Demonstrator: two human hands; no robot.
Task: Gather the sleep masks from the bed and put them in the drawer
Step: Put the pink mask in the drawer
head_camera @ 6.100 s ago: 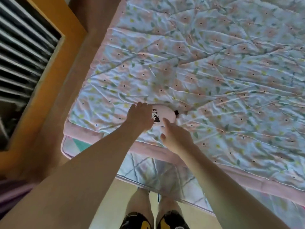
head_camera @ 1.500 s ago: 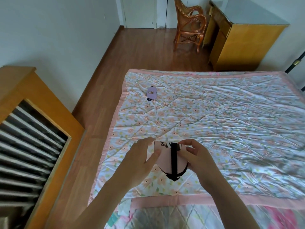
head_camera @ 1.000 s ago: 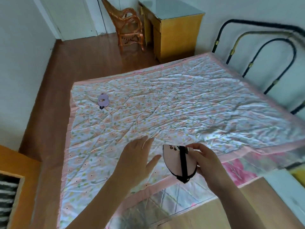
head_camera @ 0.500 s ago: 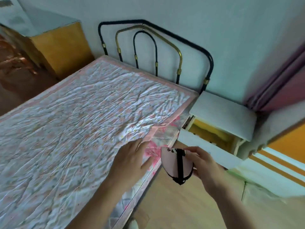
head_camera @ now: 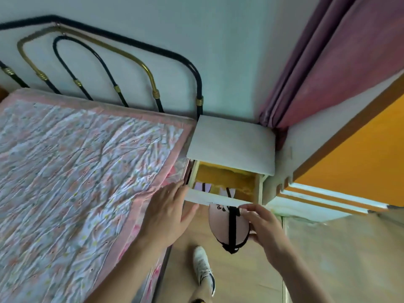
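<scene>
My right hand [head_camera: 265,228] grips a folded pink sleep mask [head_camera: 220,225] with a black strap, held just below and in front of the open drawer [head_camera: 218,199] of the white nightstand [head_camera: 231,143]. Inside the drawer, pale purple sleep masks [head_camera: 202,186] with dark straps lie near the front wall. My left hand [head_camera: 167,213] is flat with fingers spread, empty, hovering at the bed's edge beside the drawer's left corner. The floral bed cover [head_camera: 76,171] fills the left half of the view.
A black and brass metal headboard [head_camera: 105,66] stands against the wall. Purple curtains [head_camera: 328,62] hang at the right, beside an orange and white panel [head_camera: 349,167]. My white shoe [head_camera: 203,267] stands on the wooden floor between bed and nightstand.
I have turned from the bed toward the nightstand. The pink mask in my right hand has come close to the open drawer's front, and my left hand has let go of it.
</scene>
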